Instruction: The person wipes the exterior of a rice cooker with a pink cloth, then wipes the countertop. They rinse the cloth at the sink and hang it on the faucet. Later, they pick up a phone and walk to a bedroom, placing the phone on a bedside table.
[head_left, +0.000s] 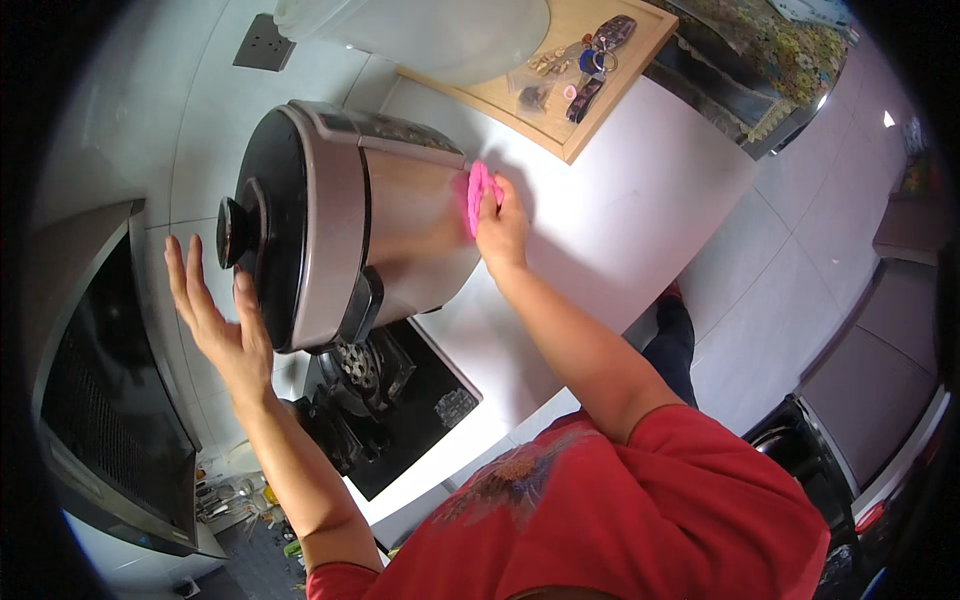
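Observation:
An electric pressure cooker (412, 202) with a pinkish-metallic body stands upright on the white countertop (630, 172). Its black lid (274, 165) is on, topped by a round black knob (234, 232). My right hand (504, 229) grips a bright pink cloth (480, 191) and presses it to the lower side of the body, near the base. Beside the lid and knob, my left hand (229, 326) is raised with its fingers spread and holds nothing. Whether its thumb touches the lid, I cannot tell. A control panel (405, 135) on the cooker's side is partly visible.
A black gas hob (420, 382) adjoins the cooker, with a range hood (105, 360) above. A wooden tray (555, 142) carries keys (600, 64), small bags and a large translucent container (450, 37). A wall socket (264, 43) and a floral cloth (795, 45) are farther off.

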